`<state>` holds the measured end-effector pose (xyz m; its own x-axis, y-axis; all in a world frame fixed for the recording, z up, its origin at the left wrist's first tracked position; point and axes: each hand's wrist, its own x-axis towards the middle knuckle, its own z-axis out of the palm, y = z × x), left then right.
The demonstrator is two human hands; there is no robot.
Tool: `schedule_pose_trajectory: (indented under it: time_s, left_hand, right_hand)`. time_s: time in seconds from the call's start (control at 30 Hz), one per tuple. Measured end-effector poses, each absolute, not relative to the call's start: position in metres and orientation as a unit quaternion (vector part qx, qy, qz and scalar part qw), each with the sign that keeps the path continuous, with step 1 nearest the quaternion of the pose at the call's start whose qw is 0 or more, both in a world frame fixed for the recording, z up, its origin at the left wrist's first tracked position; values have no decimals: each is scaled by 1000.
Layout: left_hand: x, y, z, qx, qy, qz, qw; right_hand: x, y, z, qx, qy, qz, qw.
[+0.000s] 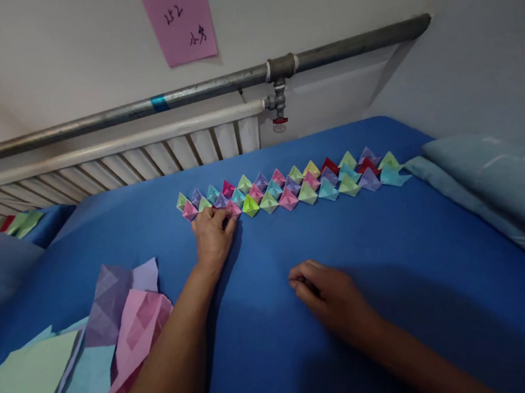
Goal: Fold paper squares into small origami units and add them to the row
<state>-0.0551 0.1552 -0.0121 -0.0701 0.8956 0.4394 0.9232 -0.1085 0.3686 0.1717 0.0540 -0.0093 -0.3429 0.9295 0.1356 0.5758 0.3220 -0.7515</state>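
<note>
Small folded-paper origami boats stand in close-set rows across the blue sheet, in pink, green, blue, purple, yellow and red. At the front row's left part, my left hand (213,236) has its fingers closed at a pink origami boat (233,208); the hand partly hides its neighbours. Just right of it sit a bright green boat (251,206) and a pale green boat (269,202). My right hand (332,295) is apart from the rows, lower on the sheet, with its fingers curled in and nothing visible in them.
Creased sheets of coloured paper (33,383) lie at the lower left. A blue-green pillow or folded bedding (499,178) is at the right. Behind the bed run a white radiator (164,157) and a metal pipe (213,88) with a red-handled valve (280,120).
</note>
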Motion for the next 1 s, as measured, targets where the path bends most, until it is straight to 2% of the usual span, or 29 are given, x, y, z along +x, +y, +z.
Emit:
schedule_pose_trajectory:
  time_s: [0.6,0.8,1.0]
  left_hand:
    - [-55,156,-10,-679,-645,-349,1]
    - [-76,148,-5,-587,-677,-440,-62]
    - [-89,149,-18,-534,-708,-441,-138]
  right_hand:
    - [171,54,-8,-493,-764,302,287]
    - [173,53,-10,-492,-764,304,287]
    - [173,53,-11,-486,-766,304,293]
